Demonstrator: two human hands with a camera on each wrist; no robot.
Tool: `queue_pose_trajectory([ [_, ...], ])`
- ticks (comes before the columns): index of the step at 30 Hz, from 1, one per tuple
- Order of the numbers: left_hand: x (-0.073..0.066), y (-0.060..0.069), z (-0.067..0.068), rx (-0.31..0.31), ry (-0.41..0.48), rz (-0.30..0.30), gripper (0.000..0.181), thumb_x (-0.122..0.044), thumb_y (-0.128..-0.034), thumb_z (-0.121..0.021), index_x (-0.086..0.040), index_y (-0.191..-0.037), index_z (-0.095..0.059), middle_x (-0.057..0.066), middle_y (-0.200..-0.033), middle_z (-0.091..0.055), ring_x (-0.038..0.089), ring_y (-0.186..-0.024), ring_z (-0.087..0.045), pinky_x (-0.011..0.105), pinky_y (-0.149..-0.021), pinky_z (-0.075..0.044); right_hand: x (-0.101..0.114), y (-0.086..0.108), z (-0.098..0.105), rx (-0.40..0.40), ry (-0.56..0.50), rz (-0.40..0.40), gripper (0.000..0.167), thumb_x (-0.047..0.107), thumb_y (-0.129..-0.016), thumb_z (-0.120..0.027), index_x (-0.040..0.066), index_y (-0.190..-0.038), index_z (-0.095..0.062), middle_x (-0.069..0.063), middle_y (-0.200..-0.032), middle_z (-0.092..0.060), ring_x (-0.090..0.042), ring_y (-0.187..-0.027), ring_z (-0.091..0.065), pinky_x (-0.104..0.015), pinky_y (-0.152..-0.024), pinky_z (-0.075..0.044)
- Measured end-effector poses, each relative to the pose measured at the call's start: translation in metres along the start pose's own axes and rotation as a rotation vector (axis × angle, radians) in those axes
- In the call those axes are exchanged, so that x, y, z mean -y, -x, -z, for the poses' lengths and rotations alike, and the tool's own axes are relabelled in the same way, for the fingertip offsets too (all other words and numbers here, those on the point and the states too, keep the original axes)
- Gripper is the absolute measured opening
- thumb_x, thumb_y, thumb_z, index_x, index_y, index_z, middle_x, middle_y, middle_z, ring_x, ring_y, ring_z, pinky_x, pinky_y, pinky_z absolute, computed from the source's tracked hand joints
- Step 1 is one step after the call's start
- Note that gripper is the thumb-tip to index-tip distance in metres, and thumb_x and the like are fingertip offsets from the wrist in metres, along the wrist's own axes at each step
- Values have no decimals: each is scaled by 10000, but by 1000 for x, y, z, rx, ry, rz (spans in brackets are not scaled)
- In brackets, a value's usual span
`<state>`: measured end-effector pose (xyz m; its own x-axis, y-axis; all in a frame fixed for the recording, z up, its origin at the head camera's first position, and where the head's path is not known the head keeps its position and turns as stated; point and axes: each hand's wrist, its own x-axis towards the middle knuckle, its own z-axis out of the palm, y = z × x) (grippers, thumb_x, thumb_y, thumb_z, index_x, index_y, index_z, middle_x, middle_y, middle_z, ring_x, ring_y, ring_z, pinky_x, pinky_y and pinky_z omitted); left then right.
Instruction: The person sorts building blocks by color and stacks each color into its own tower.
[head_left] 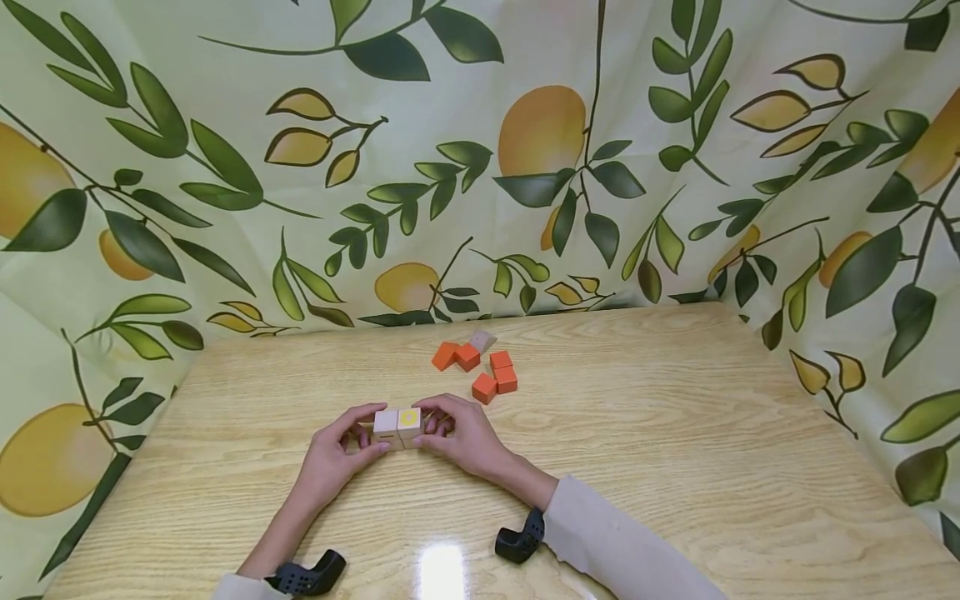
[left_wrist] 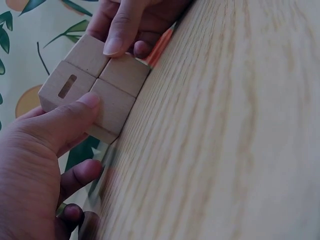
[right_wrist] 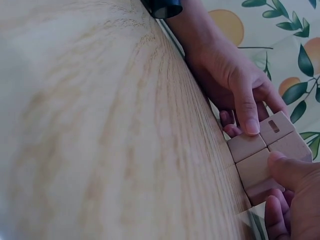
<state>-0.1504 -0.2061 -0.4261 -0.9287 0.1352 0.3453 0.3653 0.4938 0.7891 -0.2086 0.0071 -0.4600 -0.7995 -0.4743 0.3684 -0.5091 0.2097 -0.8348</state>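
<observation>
Pale wooden cubes stand stacked on the table, two above and two below, their front faces showing in both wrist views. The upper left cube (head_left: 386, 422) has a dark slot in its front; the upper right cube (head_left: 410, 418) bears a yellow pattern on top. My left hand (head_left: 330, 458) grips the left end, its thumb (left_wrist: 75, 117) across the front of the slotted cube and the one beneath. From the other end my right hand (head_left: 465, 437) holds the stack, its thumb (right_wrist: 290, 170) on the front. The fingers behind the cubes are partly hidden.
Beyond the hands lie several orange-red blocks (head_left: 506, 379) and a pale wedge-like block (head_left: 482, 340) on the wooden table (head_left: 675, 433). A fruit-patterned cloth (head_left: 465, 250) rises behind the table. Black devices (head_left: 520, 537) sit at both wrists.
</observation>
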Motion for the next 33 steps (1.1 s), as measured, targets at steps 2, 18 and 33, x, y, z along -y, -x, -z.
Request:
queue_pose_trajectory([
  [2,0,0,0,2,-1,3,475,8,-763,-780,-37,-1209,-624,85,-943,-630,232,-684,-517,254,-555,-370,1,0,0,8,-6,2,444,110,-769,-805,82,-1179,-634,-25,-875,-603,-64,-730,-575,-221,-648,-511],
  [18,0,0,1,1,11,3,500,-8,-756,-792,-40,-1223,-612,81,-917,-617,307,-700,-517,282,-540,-346,5,-7,21,-31,-41,39,501,212,-814,-782,42,-1243,-587,-100,-1083,-619,-112,-784,-572,-248,-659,-497],
  [33,3,1,1,-4,26,-17,480,6,-761,-783,-33,-1211,-622,85,-928,-622,291,-710,-516,275,-557,-360,30,-24,95,-220,-96,-81,390,68,-860,-716,-20,-1219,-594,-217,-1064,-626,-290,-828,-563,-269,-705,-468],
])
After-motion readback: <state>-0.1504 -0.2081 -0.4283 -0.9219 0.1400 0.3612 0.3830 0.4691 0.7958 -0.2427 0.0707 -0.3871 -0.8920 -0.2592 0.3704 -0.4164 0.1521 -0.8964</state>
